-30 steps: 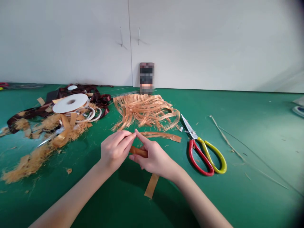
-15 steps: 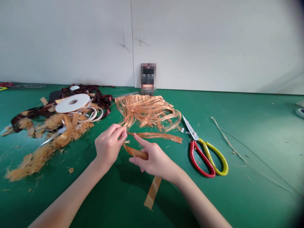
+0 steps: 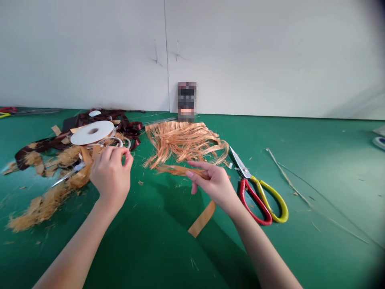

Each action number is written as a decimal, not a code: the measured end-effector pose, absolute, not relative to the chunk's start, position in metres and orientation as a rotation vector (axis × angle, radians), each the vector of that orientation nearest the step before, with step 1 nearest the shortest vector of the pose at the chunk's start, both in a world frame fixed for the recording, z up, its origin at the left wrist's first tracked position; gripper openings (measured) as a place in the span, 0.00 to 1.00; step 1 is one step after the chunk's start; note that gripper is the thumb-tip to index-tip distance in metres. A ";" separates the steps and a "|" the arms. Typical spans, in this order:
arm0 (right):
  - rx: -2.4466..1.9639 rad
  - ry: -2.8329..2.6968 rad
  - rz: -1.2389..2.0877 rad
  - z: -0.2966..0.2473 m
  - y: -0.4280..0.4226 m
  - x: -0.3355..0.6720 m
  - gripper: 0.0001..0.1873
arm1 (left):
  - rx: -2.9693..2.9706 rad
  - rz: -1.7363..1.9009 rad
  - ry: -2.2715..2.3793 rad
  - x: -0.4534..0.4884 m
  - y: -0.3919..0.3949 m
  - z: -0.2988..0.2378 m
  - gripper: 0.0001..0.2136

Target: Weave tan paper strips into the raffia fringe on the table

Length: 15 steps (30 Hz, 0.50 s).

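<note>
Flat tan ribbon strip point(image 3: 202, 220), frayed strands point(image 3: 183, 141)

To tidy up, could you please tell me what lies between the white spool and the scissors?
In the head view, a pile of frayed orange strips lies between the spool and the scissors, plus the right hand pinching one strip.
</note>
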State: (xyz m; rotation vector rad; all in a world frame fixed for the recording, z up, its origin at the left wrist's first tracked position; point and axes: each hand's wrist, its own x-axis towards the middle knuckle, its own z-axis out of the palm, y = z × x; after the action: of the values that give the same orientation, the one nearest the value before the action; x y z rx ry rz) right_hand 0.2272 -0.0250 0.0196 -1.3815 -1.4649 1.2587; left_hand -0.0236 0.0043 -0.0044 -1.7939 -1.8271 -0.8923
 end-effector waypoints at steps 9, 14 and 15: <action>-1.739 -1.304 0.832 0.012 -0.011 0.251 0.13 | -1.716 -0.746 -1.918 -0.047 0.010 -0.001 0.10; -1.807 -1.045 0.462 0.015 -0.011 0.272 0.14 | -1.685 -0.808 -1.952 -0.064 0.011 0.002 0.09; -1.791 -1.001 0.404 0.015 -0.011 0.275 0.14 | -1.676 -0.823 -1.962 -0.067 0.010 0.002 0.08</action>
State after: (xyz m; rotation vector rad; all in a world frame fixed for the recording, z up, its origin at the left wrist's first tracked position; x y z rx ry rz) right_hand 0.2754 -0.0105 0.0151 -1.7910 -1.0008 0.4041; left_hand -0.0671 0.0100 0.0024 -1.6763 -1.9616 -0.8227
